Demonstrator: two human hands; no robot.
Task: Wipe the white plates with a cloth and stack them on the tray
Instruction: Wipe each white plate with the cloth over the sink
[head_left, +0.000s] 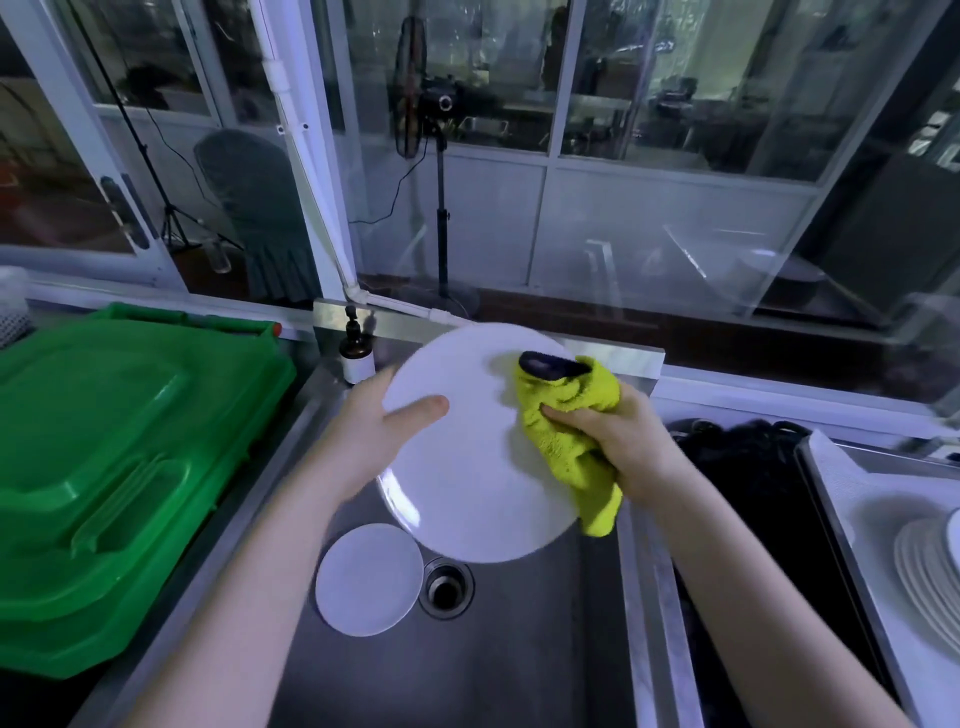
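Note:
I hold a large white plate (467, 467) tilted above the steel sink (519, 649). My left hand (374, 431) grips its left rim, thumb lying across the plate's face. My right hand (613, 436) clutches a bunched yellow-green cloth (566, 415) and presses it against the plate's right side; a dark patch shows at the cloth's top. A smaller white plate (369, 579) lies in the sink bottom beside the drain (445, 587). At the far right, a stack of white plates (930, 566) sits on a metal tray (831, 483).
A green plastic crate (114, 467) fills the counter on the left. A brown soap bottle (356, 353) stands at the sink's back left corner. A dark basin (748, 478) lies between sink and tray. Glass windows rise behind the counter.

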